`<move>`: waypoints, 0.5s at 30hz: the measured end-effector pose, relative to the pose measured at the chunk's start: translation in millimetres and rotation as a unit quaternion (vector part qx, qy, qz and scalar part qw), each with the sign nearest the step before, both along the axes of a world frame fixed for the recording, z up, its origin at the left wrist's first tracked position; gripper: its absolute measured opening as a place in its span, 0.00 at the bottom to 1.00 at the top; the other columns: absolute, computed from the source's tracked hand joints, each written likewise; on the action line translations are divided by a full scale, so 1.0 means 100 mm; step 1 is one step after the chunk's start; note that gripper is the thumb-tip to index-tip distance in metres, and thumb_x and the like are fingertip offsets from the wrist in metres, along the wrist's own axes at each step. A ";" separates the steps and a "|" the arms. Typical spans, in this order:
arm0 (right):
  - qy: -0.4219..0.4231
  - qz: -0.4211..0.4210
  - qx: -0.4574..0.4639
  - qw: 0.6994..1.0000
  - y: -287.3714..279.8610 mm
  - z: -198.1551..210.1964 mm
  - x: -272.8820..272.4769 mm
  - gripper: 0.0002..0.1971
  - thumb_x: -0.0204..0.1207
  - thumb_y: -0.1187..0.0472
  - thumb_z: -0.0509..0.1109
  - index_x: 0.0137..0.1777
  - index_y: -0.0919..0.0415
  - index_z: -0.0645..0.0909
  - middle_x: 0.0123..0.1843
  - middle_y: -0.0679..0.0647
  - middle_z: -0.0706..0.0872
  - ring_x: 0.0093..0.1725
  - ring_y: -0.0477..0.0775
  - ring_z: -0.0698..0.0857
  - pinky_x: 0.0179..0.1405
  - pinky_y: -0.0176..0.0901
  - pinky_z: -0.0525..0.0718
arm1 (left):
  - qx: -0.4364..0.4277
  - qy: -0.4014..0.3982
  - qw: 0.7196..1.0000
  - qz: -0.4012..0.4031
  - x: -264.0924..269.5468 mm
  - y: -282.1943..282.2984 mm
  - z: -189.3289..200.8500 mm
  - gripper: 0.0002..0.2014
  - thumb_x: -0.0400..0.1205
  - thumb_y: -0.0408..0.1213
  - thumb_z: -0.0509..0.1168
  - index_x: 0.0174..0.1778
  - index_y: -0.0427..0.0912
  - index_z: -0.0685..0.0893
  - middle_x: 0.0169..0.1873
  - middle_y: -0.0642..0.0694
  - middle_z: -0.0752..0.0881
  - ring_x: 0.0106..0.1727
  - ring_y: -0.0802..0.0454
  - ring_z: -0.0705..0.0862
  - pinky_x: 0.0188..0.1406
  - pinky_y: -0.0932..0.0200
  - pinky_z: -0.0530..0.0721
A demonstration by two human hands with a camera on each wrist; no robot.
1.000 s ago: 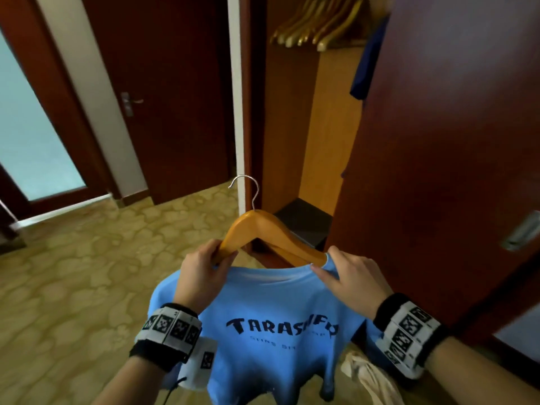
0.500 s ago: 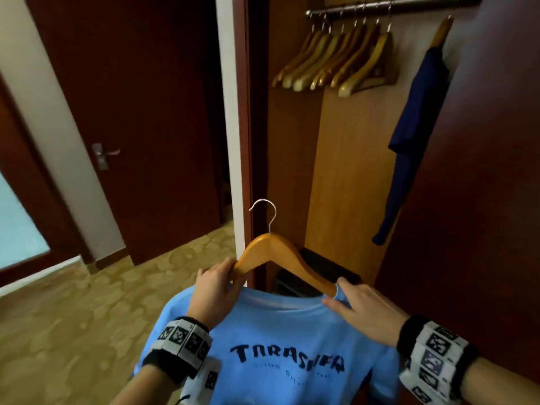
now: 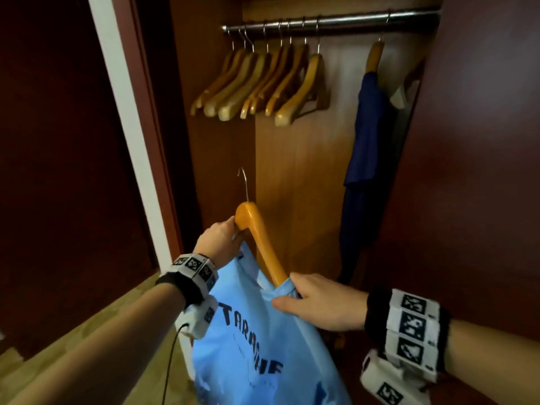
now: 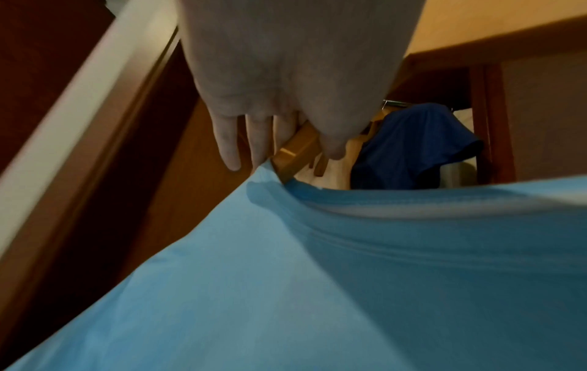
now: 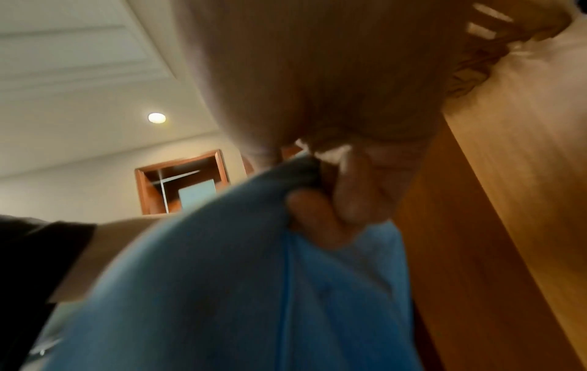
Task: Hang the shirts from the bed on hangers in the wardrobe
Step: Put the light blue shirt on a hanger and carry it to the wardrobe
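Turned edge-on now, the wooden hanger (image 3: 261, 244); left hand (image 3: 217, 244) grips it, right hand (image 3: 317, 306) apparently pinches the blue shirt (image 3: 263, 346).

Wardrobe rail (image 3: 350, 20) up top w/ a bunch of empty wooden hangers (image 3: 263, 86) bunched left, plus a dark blue shirt (image 3: 368, 135) hanging at the right end.

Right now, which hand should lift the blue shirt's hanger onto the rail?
Probably the left hand: it grips the hanger just below its hook, while the right hand only pinches the light blue shirt.
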State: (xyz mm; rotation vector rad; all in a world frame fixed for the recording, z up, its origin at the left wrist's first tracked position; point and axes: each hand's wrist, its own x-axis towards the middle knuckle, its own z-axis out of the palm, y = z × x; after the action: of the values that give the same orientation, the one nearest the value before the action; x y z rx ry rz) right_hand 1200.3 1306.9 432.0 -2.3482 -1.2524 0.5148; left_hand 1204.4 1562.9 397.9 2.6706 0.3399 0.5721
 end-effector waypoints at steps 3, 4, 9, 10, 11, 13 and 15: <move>0.000 -0.101 0.119 0.988 0.14 0.16 0.15 0.15 0.82 0.48 0.67 0.37 0.52 0.70 0.38 0.45 0.78 0.40 0.45 0.77 0.36 0.38 0.72 | -0.010 -0.003 1.000 -0.013 0.55 -0.06 0.29 0.15 0.88 0.48 0.59 0.53 0.38 0.77 0.44 0.37 0.85 0.47 0.32 0.85 0.42 0.46 0.81; 0.006 -0.130 0.146 0.981 0.19 0.22 0.21 0.14 0.81 0.50 0.68 0.37 0.54 0.72 0.36 0.46 0.78 0.38 0.45 0.77 0.35 0.37 0.71 | -0.003 -0.001 1.000 -0.022 0.72 -0.08 0.40 0.15 0.88 0.47 0.58 0.52 0.37 0.76 0.45 0.35 0.85 0.46 0.32 0.85 0.43 0.45 0.81; 0.086 -0.217 0.246 0.941 0.37 0.49 0.62 0.16 0.82 0.55 0.66 0.34 0.57 0.68 0.31 0.57 0.69 0.30 0.51 0.71 0.30 0.43 0.67 | 0.032 0.030 0.994 -0.096 1.51 -0.29 0.94 0.10 0.88 0.43 0.58 0.49 0.39 0.70 0.43 0.39 0.80 0.39 0.39 0.79 0.37 0.49 0.76; 0.088 -0.244 0.254 0.932 0.39 0.54 0.72 0.17 0.81 0.54 0.66 0.33 0.56 0.67 0.29 0.56 0.69 0.28 0.50 0.73 0.28 0.41 0.68 | 0.034 0.028 0.992 -0.121 1.63 -0.33 1.02 0.09 0.86 0.41 0.59 0.49 0.39 0.70 0.42 0.39 0.80 0.38 0.40 0.78 0.36 0.51 0.74; 0.086 -0.268 0.263 0.923 0.41 0.59 0.81 0.17 0.81 0.54 0.66 0.32 0.55 0.66 0.27 0.53 0.70 0.26 0.49 0.75 0.26 0.39 0.70 | 0.035 0.026 0.988 -0.148 1.75 -0.36 1.08 0.08 0.85 0.41 0.61 0.50 0.40 0.71 0.42 0.39 0.82 0.38 0.39 0.79 0.36 0.52 0.74; 0.075 -0.302 0.284 0.907 0.45 0.68 0.97 0.16 0.80 0.54 0.67 0.33 0.55 0.67 0.26 0.51 0.71 0.24 0.47 0.76 0.24 0.37 0.71 | 0.040 0.010 0.979 -0.200 1.92 -0.37 1.18 0.10 0.83 0.41 0.63 0.55 0.41 0.73 0.46 0.38 0.85 0.42 0.37 0.83 0.37 0.51 0.77; 0.062 -0.331 0.306 0.891 0.49 0.78 1.09 0.13 0.79 0.54 0.68 0.34 0.55 0.71 0.29 0.53 0.75 0.27 0.49 0.79 0.26 0.39 0.74 | 0.050 0.000 0.969 -0.240 2.04 -0.33 1.27 0.13 0.84 0.44 0.64 0.62 0.44 0.75 0.51 0.38 0.87 0.47 0.37 0.85 0.41 0.48 0.82</move>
State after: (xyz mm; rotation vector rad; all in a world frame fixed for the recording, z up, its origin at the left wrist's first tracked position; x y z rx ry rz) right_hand 1309.7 1356.0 510.4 -1.9649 -0.3932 0.0211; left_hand 1408.2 1529.9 524.5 2.7047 -0.3416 0.4422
